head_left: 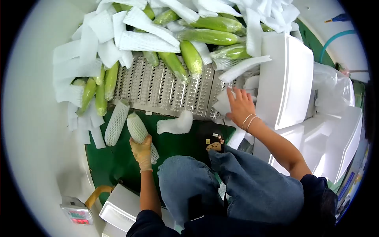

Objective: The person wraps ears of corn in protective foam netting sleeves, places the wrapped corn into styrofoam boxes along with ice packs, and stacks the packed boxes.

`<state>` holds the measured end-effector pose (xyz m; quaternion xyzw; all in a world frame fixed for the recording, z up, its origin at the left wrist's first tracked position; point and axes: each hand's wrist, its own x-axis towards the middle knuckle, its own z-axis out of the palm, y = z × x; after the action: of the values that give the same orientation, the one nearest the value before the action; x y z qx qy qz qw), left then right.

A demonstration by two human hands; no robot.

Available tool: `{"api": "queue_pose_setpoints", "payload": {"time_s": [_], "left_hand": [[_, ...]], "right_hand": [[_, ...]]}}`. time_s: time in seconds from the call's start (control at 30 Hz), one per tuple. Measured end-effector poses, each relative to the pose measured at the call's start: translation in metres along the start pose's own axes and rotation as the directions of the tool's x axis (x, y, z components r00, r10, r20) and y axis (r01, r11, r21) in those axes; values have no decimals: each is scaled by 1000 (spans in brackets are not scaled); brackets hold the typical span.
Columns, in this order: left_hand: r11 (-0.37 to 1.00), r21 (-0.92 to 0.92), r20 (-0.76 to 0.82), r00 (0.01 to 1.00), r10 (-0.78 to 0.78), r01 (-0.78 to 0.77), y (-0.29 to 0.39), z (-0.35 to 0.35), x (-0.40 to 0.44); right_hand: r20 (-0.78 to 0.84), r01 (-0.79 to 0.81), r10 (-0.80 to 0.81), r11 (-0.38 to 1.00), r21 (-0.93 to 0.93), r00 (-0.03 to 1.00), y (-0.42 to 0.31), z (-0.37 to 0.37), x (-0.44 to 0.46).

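One camera sits on the head; it looks forward and down, close above the knees [183,177], left hand [141,150] and right hand [241,108].

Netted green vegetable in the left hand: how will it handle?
Probably fairly stiff: the netted vegetable looks straight where it sticks out past the left hand. Likely apt to roll sideways if laid down and pushed, given its long, rounded body. The foam net around it should add some grip and cushioning.

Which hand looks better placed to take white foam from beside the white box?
Probably the right hand: its fingers are spread at the white foam, seemingly holding nothing, while the left hand grips a net-sleeved vegetable.
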<state>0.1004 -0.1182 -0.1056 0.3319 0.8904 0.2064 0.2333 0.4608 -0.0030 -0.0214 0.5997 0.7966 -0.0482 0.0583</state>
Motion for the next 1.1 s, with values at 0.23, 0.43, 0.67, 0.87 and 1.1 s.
{"api": "queue_pose_setpoints", "payload": {"time_s": [0.23,0.43,0.67,0.87,1.1], "left_hand": [[962,248,-178,970,165,-118,44,7,-9],[515,129,552,493,673,-848,92,48,-26],[912,-299,684,604,409,-279,228,81,-24],[-13,-286,580,-183,794,-958,212,139,3],[660,-378,848,43,528,-649,214,126,-41]], "right_hand": [[-174,-21,47,988,151,984,-10,-19,77],[-371,-257,140,922,-289,918,92,-6,87],[-361,204,-146,970,130,921,71,-93,16],[-85,479,-674,425,768,734,65,-140,-8],[-703,46,149,967,250,695,48,-180,-18]]}}
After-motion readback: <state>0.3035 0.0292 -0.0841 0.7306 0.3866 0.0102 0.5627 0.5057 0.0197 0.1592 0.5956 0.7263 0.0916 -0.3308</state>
